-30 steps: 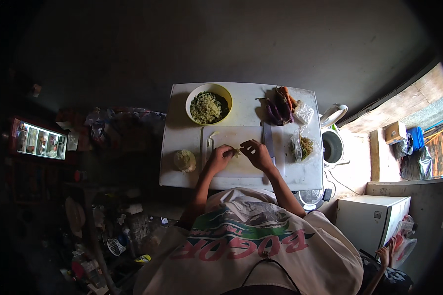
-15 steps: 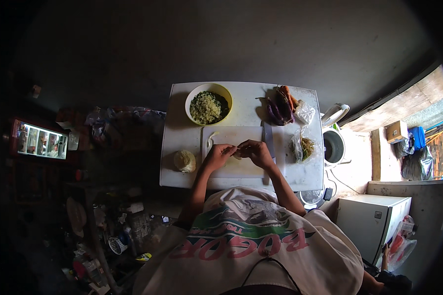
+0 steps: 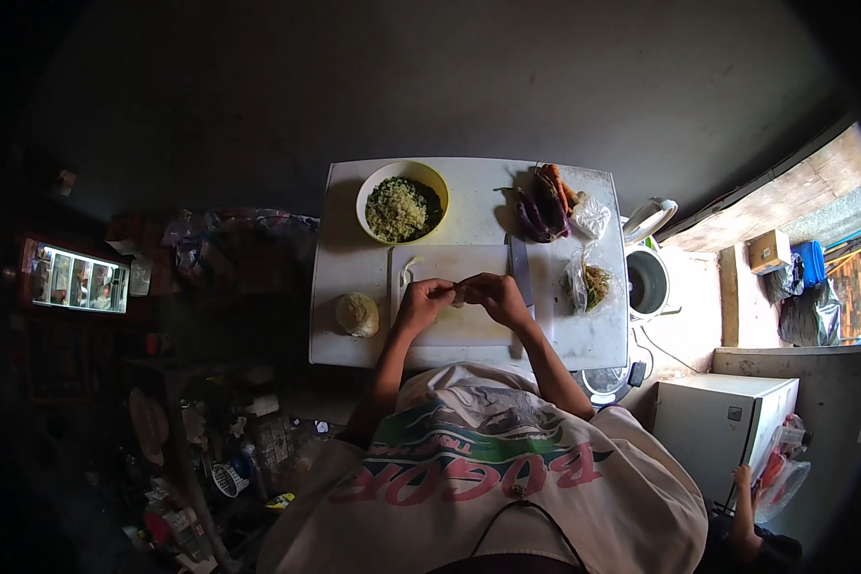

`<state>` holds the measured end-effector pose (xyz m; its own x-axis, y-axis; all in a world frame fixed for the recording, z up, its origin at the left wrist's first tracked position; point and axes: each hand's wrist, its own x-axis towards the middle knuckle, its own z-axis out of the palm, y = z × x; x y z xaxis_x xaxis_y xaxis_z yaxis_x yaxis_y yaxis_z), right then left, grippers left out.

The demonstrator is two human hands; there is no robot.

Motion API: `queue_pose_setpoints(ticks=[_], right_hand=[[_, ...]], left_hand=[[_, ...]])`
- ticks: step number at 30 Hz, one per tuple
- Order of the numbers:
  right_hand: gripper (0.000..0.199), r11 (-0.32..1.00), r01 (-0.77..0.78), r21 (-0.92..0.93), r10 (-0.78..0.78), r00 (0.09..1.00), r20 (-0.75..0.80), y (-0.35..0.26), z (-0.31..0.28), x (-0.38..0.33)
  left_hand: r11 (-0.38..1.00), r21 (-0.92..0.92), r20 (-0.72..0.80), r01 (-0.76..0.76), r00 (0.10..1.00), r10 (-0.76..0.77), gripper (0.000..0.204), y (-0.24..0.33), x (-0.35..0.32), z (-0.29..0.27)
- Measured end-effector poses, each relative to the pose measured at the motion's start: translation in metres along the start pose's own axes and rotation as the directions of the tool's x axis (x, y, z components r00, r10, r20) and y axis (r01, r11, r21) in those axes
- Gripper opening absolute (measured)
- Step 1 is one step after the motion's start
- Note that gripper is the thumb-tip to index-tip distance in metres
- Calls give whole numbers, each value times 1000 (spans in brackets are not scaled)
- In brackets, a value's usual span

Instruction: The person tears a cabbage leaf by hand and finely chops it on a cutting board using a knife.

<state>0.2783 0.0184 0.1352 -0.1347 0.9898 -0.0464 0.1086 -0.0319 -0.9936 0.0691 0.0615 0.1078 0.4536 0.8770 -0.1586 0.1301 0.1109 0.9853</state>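
My left hand [image 3: 429,303] and my right hand [image 3: 496,298] meet over a white cutting board [image 3: 450,332], fingertips closed together. Pinched between them is a small pale piece [image 3: 458,299], probably of a vegetable; its kind is too small to make out. A curled pale green strip [image 3: 408,270] lies on the board's left side. Along the board's right edge rests a broad-bladed knife [image 3: 520,271]. Left of my left hand, a pale round cabbage-like head [image 3: 357,315] sits on the white table [image 3: 584,346].
At the far left, a yellowish bowl [image 3: 364,214] holds chopped pale and green vegetables. Purple eggplants [image 3: 542,216], carrots [image 3: 554,178] and plastic bags [image 3: 591,218] lie at the right. Beyond the table's right edge stands a pot [image 3: 647,283]. Another person's arm [image 3: 742,512] is by the white fridge [image 3: 703,421].
My right hand's fingers have come closer to the left hand's around the small pale piece. At the lower right, the other person's arm has risen beside the fridge.
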Motion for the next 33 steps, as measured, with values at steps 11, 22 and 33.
queue_pose_setpoints(ticks=[11, 22, 33], right_hand=[[12, 948, 167, -269, -185, 982, -41, -13, 3, 0], [20, 979, -88, 183, 87, 996, 12, 6, 4, -1], [13, 994, 73, -86, -75, 997, -18, 2, 1, -2]], left_hand=[[946, -285, 44, 152, 988, -146, 23, 0, -2, 3], [942, -329, -61, 68, 994, -93, 36, 7, -5, 7], [926, -345, 22, 155, 987, -157, 36, 1, -5, 8]])
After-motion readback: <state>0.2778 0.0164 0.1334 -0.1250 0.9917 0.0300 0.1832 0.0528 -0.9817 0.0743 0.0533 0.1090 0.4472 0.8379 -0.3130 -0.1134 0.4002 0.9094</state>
